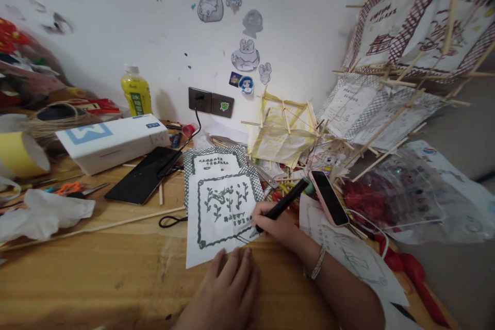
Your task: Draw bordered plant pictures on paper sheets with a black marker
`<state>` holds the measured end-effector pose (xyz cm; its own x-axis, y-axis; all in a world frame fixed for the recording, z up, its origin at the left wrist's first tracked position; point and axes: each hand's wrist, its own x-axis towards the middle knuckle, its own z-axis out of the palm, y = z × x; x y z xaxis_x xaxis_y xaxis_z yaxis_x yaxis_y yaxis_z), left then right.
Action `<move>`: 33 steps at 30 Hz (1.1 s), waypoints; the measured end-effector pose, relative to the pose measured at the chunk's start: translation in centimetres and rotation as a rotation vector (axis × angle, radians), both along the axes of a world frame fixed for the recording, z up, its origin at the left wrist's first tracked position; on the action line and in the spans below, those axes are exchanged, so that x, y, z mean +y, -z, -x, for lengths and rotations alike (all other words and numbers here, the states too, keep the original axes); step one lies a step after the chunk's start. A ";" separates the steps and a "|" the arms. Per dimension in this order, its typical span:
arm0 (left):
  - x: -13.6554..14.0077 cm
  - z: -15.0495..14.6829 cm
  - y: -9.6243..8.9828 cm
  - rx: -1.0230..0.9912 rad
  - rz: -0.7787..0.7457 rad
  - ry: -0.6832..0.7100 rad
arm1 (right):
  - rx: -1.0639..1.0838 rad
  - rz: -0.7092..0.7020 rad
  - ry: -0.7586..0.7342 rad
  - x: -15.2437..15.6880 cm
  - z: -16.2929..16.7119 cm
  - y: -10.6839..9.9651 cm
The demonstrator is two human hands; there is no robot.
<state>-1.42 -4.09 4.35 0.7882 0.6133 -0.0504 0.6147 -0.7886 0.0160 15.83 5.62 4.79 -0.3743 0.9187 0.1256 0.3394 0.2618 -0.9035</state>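
Note:
My right hand [274, 223] is closed round a black marker pen [284, 202], its tip down at the lower right of a white sheet of paper [197, 256]. Dark green drawing covers that sheet: a wavy frame, leafy stems and some handwriting. Fingertips of my left hand [231, 283] lie flat at the sheet's lower edge, with nothing in them. Above, partly under this sheet, is another drawn sheet [214, 163] with a crosshatched border. A bracelet [317, 263] circles my right wrist.
A black tablet-like slab [143, 178], a white box [112, 142] and a yellow drink bottle [136, 94] stand or lie left. To the right are a pink-edged phone [328, 198], another drawn sheet [353, 252], plastic bags [417, 196] and stick-framed paper lanterns [286, 129].

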 end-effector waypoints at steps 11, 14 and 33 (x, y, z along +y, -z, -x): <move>0.5 0.2 1.1 -0.116 0.003 -0.021 | -0.091 -0.078 -0.008 -0.2 0.5 -0.2; 0.4 0.3 2.1 -0.119 -0.024 0.002 | -0.095 -0.098 -0.010 -0.1 0.5 -0.2; 0.3 0.3 0.0 -0.043 0.048 0.006 | -0.071 -0.079 0.052 0.2 -0.1 0.0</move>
